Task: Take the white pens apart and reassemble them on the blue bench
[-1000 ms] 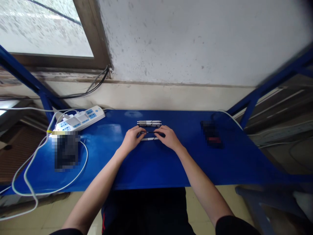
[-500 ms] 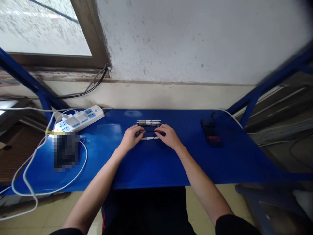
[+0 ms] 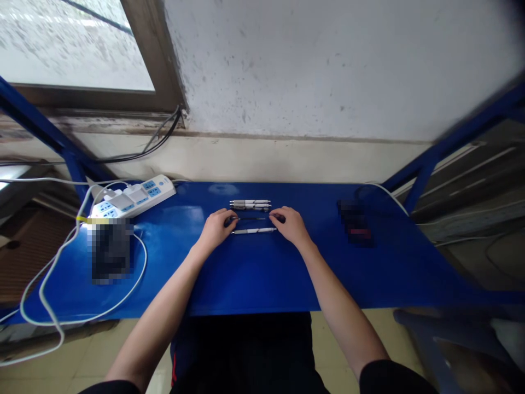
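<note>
On the blue metal table (image 3: 254,279), several silver-and-white pens (image 3: 250,204) lie side by side in a tight row. Nearer me lie a thin dark pen (image 3: 251,218) and a white pen (image 3: 253,231), both crosswise. My left hand (image 3: 214,230) has its fingertips at the dark pen's left end. My right hand (image 3: 292,225) curls at that pen's right end, just beyond the white pen's tip. Whether either hand grips the dark pen is hard to see at this size.
A white power strip (image 3: 133,196) with plugged-in cables lies at the table's back left. In front of it stands a blurred dark object (image 3: 110,250), with a white cable (image 3: 82,306) looping around it. Another blurred dark object (image 3: 355,223) lies at the right.
My hands have drawn slightly apart and moved back across the table. The white pen now shows along its full length. The view has shifted slightly.
</note>
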{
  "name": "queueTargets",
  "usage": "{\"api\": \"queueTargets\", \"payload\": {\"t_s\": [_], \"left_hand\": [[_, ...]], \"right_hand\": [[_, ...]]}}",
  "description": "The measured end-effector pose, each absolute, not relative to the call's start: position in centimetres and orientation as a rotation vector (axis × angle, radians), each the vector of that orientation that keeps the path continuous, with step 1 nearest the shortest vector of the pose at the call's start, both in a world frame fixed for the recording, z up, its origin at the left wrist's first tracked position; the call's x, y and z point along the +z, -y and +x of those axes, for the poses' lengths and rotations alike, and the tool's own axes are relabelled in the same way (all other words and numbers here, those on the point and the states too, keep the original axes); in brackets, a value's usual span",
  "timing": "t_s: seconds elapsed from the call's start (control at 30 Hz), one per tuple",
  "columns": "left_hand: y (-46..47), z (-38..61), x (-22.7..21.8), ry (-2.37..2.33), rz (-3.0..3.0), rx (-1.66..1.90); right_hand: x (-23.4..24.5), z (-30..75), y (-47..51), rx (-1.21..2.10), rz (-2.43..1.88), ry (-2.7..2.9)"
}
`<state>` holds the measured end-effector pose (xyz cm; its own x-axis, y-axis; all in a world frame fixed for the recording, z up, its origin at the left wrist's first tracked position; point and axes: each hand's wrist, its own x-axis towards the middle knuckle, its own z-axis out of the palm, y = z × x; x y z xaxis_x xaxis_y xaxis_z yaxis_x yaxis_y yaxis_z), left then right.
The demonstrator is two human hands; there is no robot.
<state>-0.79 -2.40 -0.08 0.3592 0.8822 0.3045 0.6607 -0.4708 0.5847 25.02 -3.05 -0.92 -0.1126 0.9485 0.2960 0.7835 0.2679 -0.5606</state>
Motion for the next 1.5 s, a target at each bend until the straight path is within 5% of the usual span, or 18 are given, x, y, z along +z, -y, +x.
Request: {"api": "queueTargets", "payload": {"t_s": [0.4,0.9,1.5], "left_hand": [[2.0,-1.2,-1.1,-1.46,2.283,0.749],[1.6,-1.0,0.1,-1.215,1.397,1.064],[2.3,-0.3,0.8,-0.935,1.179,1.116]], "right_hand": [[-1.0,24.4,3.1,0.512,-1.437,1.715],[0.0,24.3,2.8,1.358,-1.122,0.977],[-0.1,24.5,2.7,1.442,-1.065,0.848]]}}
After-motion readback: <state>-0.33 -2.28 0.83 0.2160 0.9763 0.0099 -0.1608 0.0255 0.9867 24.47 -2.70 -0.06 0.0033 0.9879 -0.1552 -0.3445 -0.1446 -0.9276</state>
